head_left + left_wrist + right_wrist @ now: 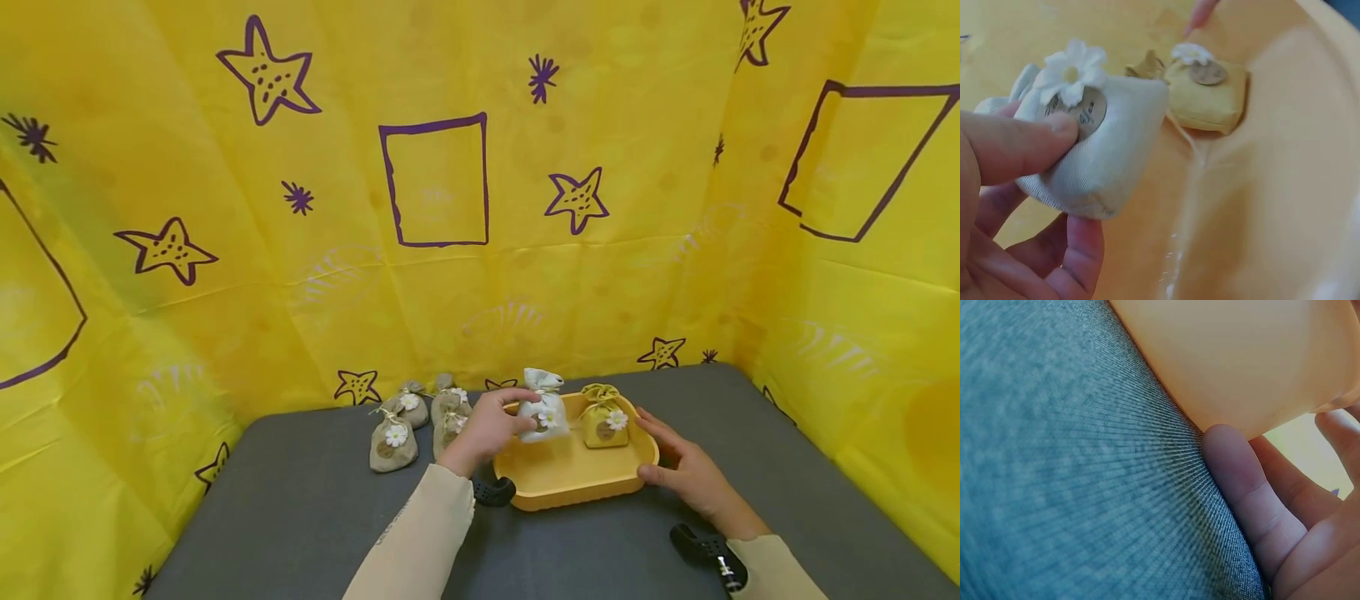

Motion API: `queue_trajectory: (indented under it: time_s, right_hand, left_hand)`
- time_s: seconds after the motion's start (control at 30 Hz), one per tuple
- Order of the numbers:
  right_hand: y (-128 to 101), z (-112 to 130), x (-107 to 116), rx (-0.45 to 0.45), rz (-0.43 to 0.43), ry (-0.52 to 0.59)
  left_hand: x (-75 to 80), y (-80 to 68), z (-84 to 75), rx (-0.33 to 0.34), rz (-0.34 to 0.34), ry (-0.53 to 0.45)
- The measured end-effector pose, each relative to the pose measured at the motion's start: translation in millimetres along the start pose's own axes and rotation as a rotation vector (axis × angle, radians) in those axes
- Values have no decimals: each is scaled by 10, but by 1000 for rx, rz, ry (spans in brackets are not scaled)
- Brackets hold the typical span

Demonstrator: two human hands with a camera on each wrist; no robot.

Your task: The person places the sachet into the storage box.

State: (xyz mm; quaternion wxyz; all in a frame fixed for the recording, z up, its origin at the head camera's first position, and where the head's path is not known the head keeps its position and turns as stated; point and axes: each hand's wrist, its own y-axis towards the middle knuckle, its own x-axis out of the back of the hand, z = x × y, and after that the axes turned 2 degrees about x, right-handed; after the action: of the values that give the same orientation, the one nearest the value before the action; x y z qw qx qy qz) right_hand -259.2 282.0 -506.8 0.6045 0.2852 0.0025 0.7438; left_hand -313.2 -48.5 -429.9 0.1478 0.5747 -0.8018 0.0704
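Note:
My left hand (495,427) pinches a small white cloth pouch (550,417) over the left part of a yellow-orange tray (577,493). In the left wrist view the pouch (1125,144) is tilted, its daisy and round brown tag facing up, with the thumb against the tag. A mustard-yellow pouch (606,429) with the same daisy and tag stands inside the tray, toward the back right. My right hand (686,467) holds the tray's right end, fingers along the rim and thumb at the near corner. In the right wrist view the thumb (1235,459) presses low on the tray's outer wall (1241,362).
Several grey-brown pouches with white daisies, among them one at the front (393,442), stand left of the tray, partly behind my left hand. Everything rests on a dark grey table (315,517). Yellow cloth (450,308) with purple drawings hangs behind and at both sides.

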Motion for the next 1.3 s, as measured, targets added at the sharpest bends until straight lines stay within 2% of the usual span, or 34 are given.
queue_trajectory:
  time_s: [0.17,0.47,0.77,1.03,1.3]
  right_hand:
    - [4,-15,-4,2,2,1]
    - [-7,-21,3,-12,1,-23]
    - [-2,-54,-5,36,15,11]
    - [10,-53,5,24,9,15]
    - [4,-55,16,17,1,1]
  left_hand:
    - [-127,103,30,34,-31,43]
    - [-315,214,100,105,-7,-20]
    - [-393,270,160,190,-29,-50]
    - [-420,303,206,182,-14,23]
    - [-431,298,165,196,-13,69]
